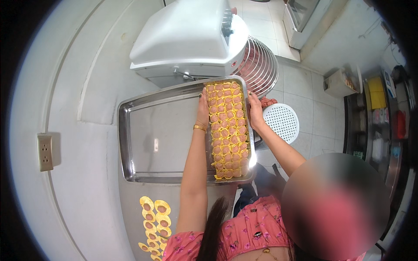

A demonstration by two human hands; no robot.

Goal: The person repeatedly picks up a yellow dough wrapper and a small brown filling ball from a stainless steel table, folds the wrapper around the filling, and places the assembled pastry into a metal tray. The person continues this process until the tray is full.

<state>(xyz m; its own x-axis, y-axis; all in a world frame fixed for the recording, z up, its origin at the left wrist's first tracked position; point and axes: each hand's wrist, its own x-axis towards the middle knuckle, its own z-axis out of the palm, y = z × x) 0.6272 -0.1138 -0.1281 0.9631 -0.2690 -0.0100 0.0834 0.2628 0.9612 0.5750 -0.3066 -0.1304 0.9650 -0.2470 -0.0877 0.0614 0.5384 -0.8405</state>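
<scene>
A deep steel tray (170,130) lies in front of me. Along its right side stand tight rows of open-topped dumplings (227,130), yellow wrappers around pinkish meat filling. My left hand (203,108) reaches into the tray, fingers stretched flat along the left edge of the dumpling block. On the other side, my right hand (256,111) rests along the tray's right rim, its fingers extended; some of them are hidden. At the lower left, flat yellow wrappers (162,206) with meat portions on them lie in rows on the metal table (130,204).
Beyond the tray stands a white mixer (187,39), its wire guard (263,65) over a bowl of pink meat. A white perforated stool top (281,123) is to the right. Shelves (379,126) with packages line the right side; a wall outlet (45,152) is at left.
</scene>
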